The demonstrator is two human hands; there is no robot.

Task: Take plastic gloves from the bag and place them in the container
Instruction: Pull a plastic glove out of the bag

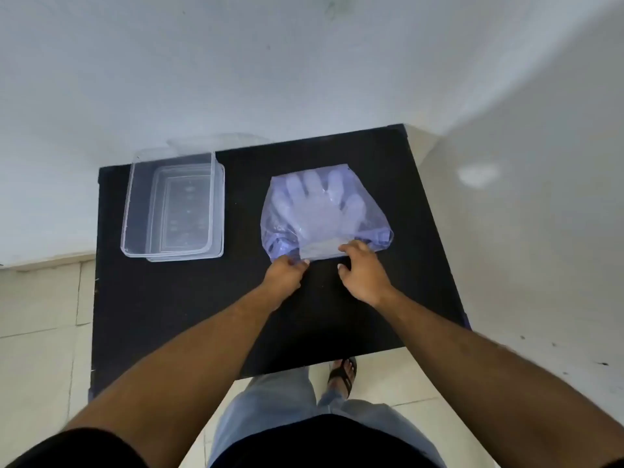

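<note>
A translucent purple bag (374, 228) lies on the right half of the black table (236, 298), with clear plastic gloves (320, 211) showing through it, fingers pointing away from me. The bag's mouth faces me. My left hand (285, 275) pinches the near left corner of the bag's opening. My right hand (363, 271) rests on the near edge, fingertips on the glove cuffs that stick out of the mouth. A clear rectangular container (130, 211) stands empty at the table's back left, well apart from both hands.
The container sits on its clear lid (221, 211), and the table backs onto a white wall (270, 79). Tiled floor (40, 332) lies to the left. My legs and a sandalled foot (344, 373) are below the table's near edge.
</note>
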